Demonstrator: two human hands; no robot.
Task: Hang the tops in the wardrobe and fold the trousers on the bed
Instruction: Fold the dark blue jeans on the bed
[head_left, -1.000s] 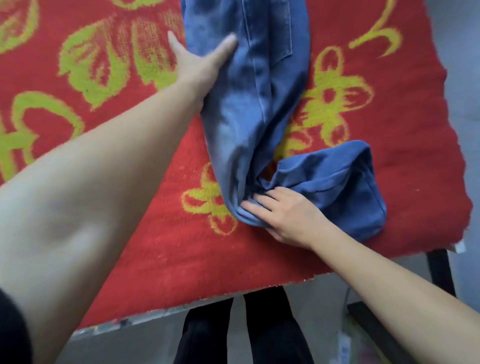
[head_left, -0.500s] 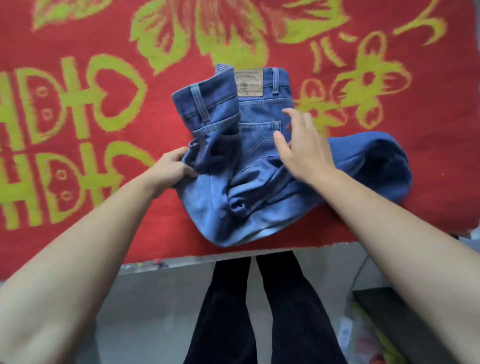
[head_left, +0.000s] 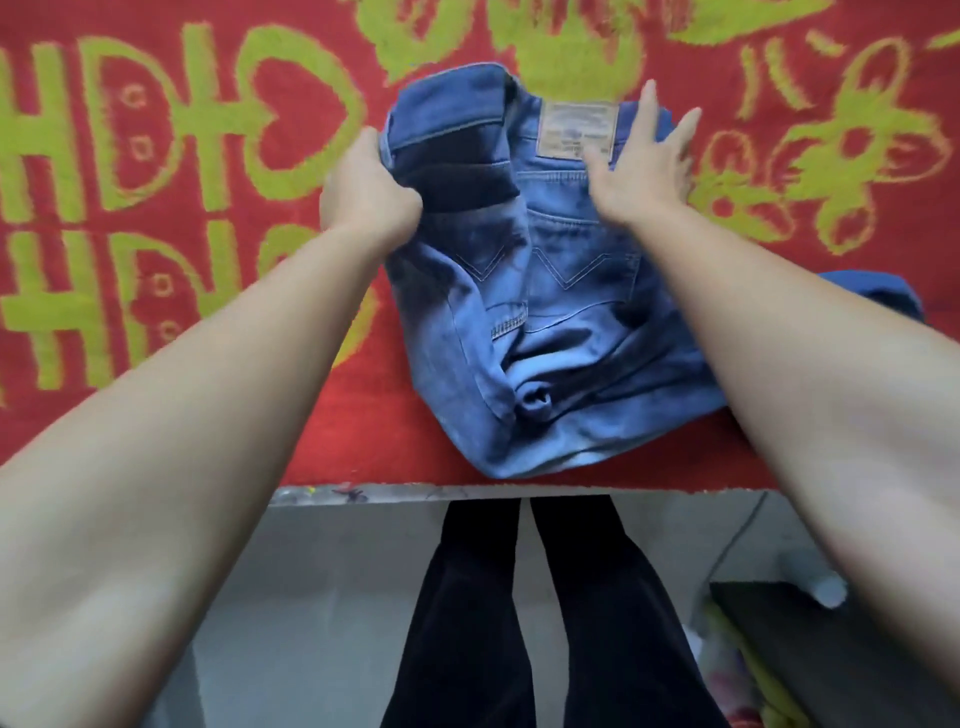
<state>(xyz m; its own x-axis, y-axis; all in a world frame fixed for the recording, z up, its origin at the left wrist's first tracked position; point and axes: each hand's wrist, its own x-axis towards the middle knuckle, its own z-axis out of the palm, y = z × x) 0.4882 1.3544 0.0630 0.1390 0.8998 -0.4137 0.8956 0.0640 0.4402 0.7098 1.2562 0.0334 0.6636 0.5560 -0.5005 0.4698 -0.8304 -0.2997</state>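
Blue jeans (head_left: 545, 332) lie bunched on the bed's red blanket (head_left: 156, 156) near its front edge, back pockets and tan waist patch facing up. My left hand (head_left: 369, 192) grips the left side of the waistband, fingers curled into the fabric. With fingers spread and straight, my right hand (head_left: 641, 161) presses flat on the waistband's right side beside the patch. One leg end (head_left: 878, 291) sticks out behind my right forearm.
The blanket carries large yellow-green flower and letter patterns. The bed's front edge (head_left: 415, 491) runs across below the jeans. My dark-trousered legs (head_left: 519, 623) stand on a grey floor. A dark low object (head_left: 810, 649) with colourful items sits at bottom right.
The jeans have been drawn toward the bed's front edge and bunched up. My left hand now grips the waistband's left side, and my right hand moved up onto the waistband.
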